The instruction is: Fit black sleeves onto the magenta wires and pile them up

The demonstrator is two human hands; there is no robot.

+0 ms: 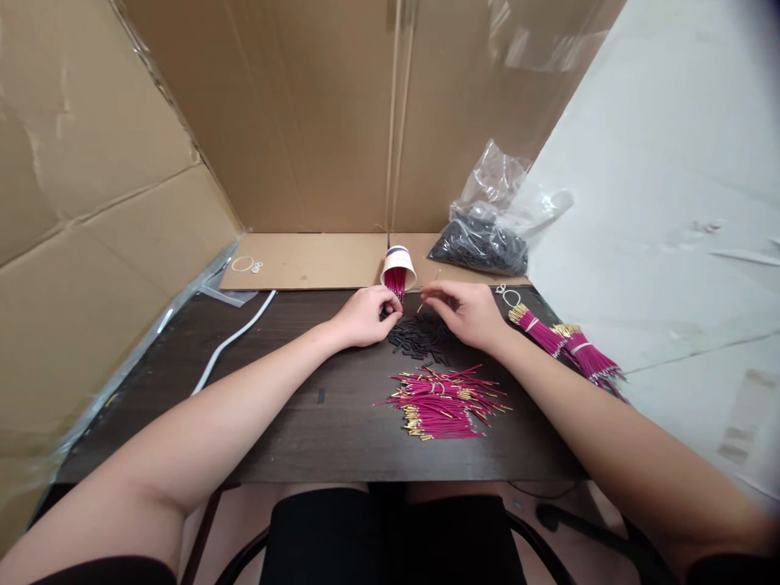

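My left hand [369, 315] is closed in a pinch at the left edge of a pile of short black tubes [420, 340]. Whatever its fingertips hold is too small to make out. Opposite it, my right hand [466, 313] pinches a thin wire, its gold-coloured tip [419, 309] poking out below the fingers. Between and beyond the hands a white paper cup [399, 258] lies tipped toward me, with magenta wires [395, 281] inside. Nearer to me, a heap of magenta wires [439, 398] with gold ends lies on the dark table [274, 414].
A clear plastic bag [481, 240] of black pieces stands at the back right. Tied magenta wire bundles [566, 341] lie at the table's right edge. A white cable [235, 337] runs along the left. Cardboard walls [292, 122] enclose the back and left.
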